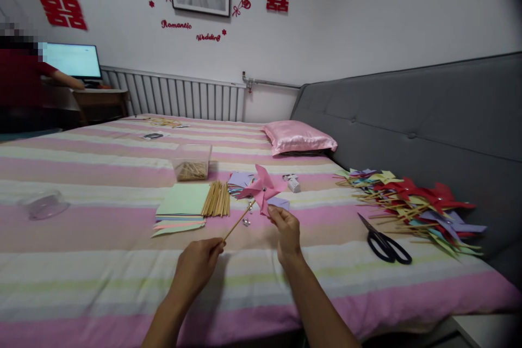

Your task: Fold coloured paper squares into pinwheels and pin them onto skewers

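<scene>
A pink paper pinwheel (263, 189) on a thin wooden stick (238, 221) is held up above the bed. My left hand (198, 263) pinches the lower end of the stick. With thumb and fingertips, my right hand (286, 230) grips the pinwheel's lower blade. A silvery pin head shows at the pinwheel's middle. Behind it lie small paper squares (240, 180), partly hidden, and small shiny pieces (246, 222). To the left are a stack of coloured paper (181, 201) and a bundle of wooden sticks (216, 199).
A clear box (191, 166) of sticks stands beyond the paper. Black-handled scissors (385, 244) and a pile of finished pinwheels (420, 206) lie right, by the grey headboard (428, 114). A pink pillow (299, 137) is farther back. A person (24, 81) sits at a monitor, far left.
</scene>
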Available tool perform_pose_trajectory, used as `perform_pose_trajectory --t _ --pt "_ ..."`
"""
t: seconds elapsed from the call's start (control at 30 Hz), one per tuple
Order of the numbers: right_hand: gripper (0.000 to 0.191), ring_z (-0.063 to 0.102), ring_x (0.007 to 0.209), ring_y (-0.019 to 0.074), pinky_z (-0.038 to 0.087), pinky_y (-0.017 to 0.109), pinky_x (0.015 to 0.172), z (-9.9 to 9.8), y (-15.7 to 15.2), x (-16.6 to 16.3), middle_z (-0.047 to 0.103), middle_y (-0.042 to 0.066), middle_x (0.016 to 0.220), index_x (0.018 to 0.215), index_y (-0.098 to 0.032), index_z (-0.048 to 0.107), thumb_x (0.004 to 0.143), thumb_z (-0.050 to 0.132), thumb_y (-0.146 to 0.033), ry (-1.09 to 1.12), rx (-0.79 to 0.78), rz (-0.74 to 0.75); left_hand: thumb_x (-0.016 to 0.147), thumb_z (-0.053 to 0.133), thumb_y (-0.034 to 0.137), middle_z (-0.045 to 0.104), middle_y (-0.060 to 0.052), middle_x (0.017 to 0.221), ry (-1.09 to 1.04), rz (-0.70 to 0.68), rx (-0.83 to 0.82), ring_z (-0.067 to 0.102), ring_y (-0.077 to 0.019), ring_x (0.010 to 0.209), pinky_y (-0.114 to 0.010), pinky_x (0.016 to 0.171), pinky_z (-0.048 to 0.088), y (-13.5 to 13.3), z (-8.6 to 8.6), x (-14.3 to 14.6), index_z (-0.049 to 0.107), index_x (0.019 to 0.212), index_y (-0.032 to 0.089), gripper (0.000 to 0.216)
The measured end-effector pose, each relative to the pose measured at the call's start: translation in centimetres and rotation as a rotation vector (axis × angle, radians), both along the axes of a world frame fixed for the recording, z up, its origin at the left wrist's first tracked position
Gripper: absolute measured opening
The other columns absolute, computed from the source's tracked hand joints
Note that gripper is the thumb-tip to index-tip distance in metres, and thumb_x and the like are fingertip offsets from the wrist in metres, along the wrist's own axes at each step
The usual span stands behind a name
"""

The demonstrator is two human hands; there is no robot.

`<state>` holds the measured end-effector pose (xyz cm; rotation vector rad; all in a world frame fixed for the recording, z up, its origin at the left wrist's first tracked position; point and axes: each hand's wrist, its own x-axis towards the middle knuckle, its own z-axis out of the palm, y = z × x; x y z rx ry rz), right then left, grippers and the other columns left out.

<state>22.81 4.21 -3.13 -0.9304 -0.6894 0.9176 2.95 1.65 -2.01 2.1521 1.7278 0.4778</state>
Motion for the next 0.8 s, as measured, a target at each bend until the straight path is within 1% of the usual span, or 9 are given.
perform_pose_trajectory --t 0.37,0.47,0.57,0.63,0.7,0.8 --pt "0.025 0.047 0.061 0.0115 0.038 0.026 0.064 -0.2 0.1 0.0 0.056 -0.002 0.059 0.065 -0.013 0.067 0.058 0.075 -0.036 0.044 -0.003 -0.067 0.086 0.039 0.03 0.073 -0.007 0.086 -0.004 -0.012 -0.013 0.065 -0.0191 0.074 -0.024 0.064 0.039 0.0 -0.2 0.1 0.07 0.088 0.02 0.032" --pt "0.03 0.049 0.061 0.0111 0.039 0.025 0.064 0.1 -0.2 -0.1 0.06 0.0 0.066 0.073 -0.013 0.068 0.063 0.072 -0.042 0.071 -0.005 -0.062 0.086 0.041 0.03 0.073 -0.007 0.086 -0.029 -0.005 -0.019 0.065 -0.0187 0.073 -0.024 0.063 0.039 0.1 -0.3 0.0 0.07 0.088 0.02 0.03" --pt "0.033 0.051 0.059 0.01 0.039 0.025 0.062 0.2 -0.4 -0.1 0.065 0.003 0.075 0.08 -0.014 0.068 0.068 0.067 -0.045 0.12 -0.019 -0.073 0.085 0.042 0.032 0.073 -0.006 0.082 -0.098 -0.002 -0.007 0.066 -0.0187 0.07 -0.024 0.063 0.041 0.1 -0.4 -0.1 0.07 0.084 0.02 0.03" --pt "0.03 0.053 0.06 0.0104 0.039 0.024 0.06 0.1 -0.3 -0.2 0.066 0.003 0.076 0.079 -0.015 0.067 0.068 0.066 -0.043 0.168 -0.025 -0.07 0.084 0.042 0.034 0.073 -0.006 0.079 -0.168 -0.01 0.001 0.066 -0.0186 0.067 -0.025 0.063 0.042 0.1 -0.4 0.0 0.07 0.081 0.02 0.031" --pt "0.027 0.055 0.06 0.0109 0.039 0.023 0.058 -0.1 -0.3 -0.5 0.067 0.004 0.074 0.076 -0.015 0.066 0.068 0.064 -0.04 0.202 -0.039 -0.036 0.084 0.042 0.037 0.072 -0.005 0.077 -0.253 -0.032 -0.004 0.066 -0.0182 0.062 -0.026 0.062 0.043 0.0 -0.6 0.2 0.07 0.081 0.019 0.033" --pt "0.024 0.051 0.051 0.0089 0.036 0.022 0.051 -0.4 -0.5 -1.7 0.067 0.003 0.07 0.074 -0.015 0.066 0.067 0.061 -0.037 0.191 -0.1 0.058 0.084 0.042 0.04 0.072 -0.006 0.077 -0.407 -0.064 -0.041 0.065 -0.0179 0.058 -0.026 0.061 0.045 -0.1 -1.1 1.0 0.068 0.082 0.016 0.035"
